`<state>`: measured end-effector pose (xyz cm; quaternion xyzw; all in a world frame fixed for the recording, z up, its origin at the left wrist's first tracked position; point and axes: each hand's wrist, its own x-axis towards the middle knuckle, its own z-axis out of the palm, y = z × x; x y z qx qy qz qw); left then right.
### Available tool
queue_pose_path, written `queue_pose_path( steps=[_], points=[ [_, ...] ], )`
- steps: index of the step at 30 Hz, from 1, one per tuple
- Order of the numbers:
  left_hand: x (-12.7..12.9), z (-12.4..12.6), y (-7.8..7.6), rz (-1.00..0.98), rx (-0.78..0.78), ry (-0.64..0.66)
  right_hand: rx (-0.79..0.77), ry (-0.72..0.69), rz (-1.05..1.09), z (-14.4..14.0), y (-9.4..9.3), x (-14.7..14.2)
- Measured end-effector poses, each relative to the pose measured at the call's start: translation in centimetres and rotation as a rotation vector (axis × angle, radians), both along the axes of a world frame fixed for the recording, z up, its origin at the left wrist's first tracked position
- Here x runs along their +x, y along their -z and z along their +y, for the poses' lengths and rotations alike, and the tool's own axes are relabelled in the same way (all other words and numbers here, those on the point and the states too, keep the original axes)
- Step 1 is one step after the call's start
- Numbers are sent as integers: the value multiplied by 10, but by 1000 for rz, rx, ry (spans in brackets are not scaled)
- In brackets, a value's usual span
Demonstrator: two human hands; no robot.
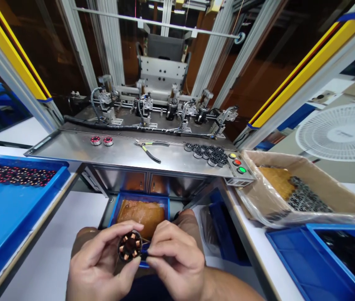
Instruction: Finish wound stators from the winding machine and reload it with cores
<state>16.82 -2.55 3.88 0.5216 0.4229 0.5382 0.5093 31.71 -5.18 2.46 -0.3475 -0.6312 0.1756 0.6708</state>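
Note:
My left hand (102, 263) grips a round motor stator (130, 246) between thumb and fingers. Copper windings show inside its dark ring, which faces me. Right beside it, my right hand (177, 259) is closed in a pinch at the stator's right edge. A small dark bit shows at those fingertips, too small to name. Both hands are above my lap, over a blue bin (116, 211) with brown wrapping (141, 213) in it.
Pliers (149, 149), two red-wound stators (101, 141) and a pile of black stator cores (207, 154) lie on the metal ledge (124, 152). Behind stands a winding machine (165, 104). Left is a blue tray (8, 221) of stators; right, a lined carton (318, 177), blue bin (303, 259) and buttons (237, 162).

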Motion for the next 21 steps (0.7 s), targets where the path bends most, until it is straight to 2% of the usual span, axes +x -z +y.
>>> queue_pose_path(
  steps=[3,6,9,12,15,18,21],
  points=[
    [-1,4,-9,-69,-189,111,21,-67,-72,9,-8,14],
    [-1,5,-13,-128,-309,195,87,-185,-188,20,-20,24],
    [0,3,-12,-179,-355,262,130,-297,-251,29,-30,28],
    [0,2,-10,-194,-356,337,161,-339,-310,32,-35,27],
    [-2,2,-9,-205,-416,417,208,-279,-346,28,-34,27],
    [-6,5,-7,-223,-476,452,286,-111,-346,17,-28,26],
    [-7,7,-4,-233,-453,447,333,49,-338,5,-20,23]
  ],
)
